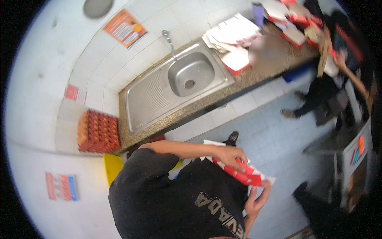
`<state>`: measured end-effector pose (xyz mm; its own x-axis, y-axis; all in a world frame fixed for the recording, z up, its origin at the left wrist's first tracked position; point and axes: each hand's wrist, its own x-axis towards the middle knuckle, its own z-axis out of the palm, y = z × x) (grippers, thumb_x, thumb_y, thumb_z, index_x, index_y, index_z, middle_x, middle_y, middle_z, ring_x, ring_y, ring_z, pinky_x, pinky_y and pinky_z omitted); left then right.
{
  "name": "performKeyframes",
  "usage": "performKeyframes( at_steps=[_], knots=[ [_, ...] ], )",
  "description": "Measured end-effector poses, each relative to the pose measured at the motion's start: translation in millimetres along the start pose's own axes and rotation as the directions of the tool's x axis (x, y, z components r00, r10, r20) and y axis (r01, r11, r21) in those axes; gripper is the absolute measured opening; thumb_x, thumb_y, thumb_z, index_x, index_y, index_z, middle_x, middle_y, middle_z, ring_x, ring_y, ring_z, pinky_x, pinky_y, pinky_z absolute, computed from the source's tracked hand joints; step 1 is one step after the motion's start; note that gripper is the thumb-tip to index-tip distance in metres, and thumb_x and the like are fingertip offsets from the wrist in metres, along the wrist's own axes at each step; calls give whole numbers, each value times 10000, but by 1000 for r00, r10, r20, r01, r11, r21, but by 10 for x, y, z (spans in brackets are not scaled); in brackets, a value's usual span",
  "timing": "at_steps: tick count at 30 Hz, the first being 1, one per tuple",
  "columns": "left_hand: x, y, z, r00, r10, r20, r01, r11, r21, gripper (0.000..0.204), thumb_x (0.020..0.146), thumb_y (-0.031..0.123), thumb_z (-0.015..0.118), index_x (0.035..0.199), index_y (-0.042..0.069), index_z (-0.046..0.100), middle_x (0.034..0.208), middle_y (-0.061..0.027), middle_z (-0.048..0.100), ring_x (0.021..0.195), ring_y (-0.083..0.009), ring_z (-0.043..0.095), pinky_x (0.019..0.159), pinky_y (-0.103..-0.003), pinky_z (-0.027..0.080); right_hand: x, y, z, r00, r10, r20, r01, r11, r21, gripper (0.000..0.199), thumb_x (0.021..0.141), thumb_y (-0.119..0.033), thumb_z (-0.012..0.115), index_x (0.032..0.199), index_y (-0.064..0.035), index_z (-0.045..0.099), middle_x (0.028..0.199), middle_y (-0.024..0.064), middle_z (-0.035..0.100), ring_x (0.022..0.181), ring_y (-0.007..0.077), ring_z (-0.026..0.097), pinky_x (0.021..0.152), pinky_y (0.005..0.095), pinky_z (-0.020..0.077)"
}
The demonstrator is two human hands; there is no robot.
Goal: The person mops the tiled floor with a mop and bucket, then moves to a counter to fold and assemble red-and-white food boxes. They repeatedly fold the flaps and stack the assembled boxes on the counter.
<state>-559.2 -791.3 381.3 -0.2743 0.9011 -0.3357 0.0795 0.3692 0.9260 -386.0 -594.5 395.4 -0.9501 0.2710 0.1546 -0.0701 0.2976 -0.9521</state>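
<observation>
In front of my body is a red and white folded cardboard piece (pixel 243 173), like an unfolded carton, slanting down to the right. My left hand (pixel 232 156) lies over its upper part, fingers bent onto the red face. At its lower right end my right hand (pixel 256 201) grips the corner between thumb and fingers. White flaps stick out along the edges. Part of the cardboard is hidden behind my left hand and black shirt.
A steel sink (pixel 191 73) is set in a granite counter (pixel 159 123). White cardboard sheets (pixel 232 32) and red-white cartons (pixel 294 36) lie farther right. Stacked egg trays (pixel 98 132) stand at the left. Another person's arm (pixel 354 77) reaches in by a metal table (pixel 354 159).
</observation>
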Motion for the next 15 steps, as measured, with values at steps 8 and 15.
performKeyframes(
  at_steps=[8,15],
  knots=[
    [-264,478,-99,900,-212,381,361,853,-378,302,1028,175,526,1286,18,549,1169,-57,604,1092,-124,534,940,-293,449,560,-432,-149,892,-314,324,346,937,-44,246,741,-237,807,900,-84,700,792,41,512,739,238,495,706,367,387],
    [-34,938,-43,952,-305,9,303,949,92,199,942,49,588,1128,4,535,940,-186,728,884,-291,705,813,-369,519,462,-301,-274,886,-105,451,252,927,-279,228,767,-115,718,992,-94,689,838,75,561,799,254,582,698,395,496]
  ],
)
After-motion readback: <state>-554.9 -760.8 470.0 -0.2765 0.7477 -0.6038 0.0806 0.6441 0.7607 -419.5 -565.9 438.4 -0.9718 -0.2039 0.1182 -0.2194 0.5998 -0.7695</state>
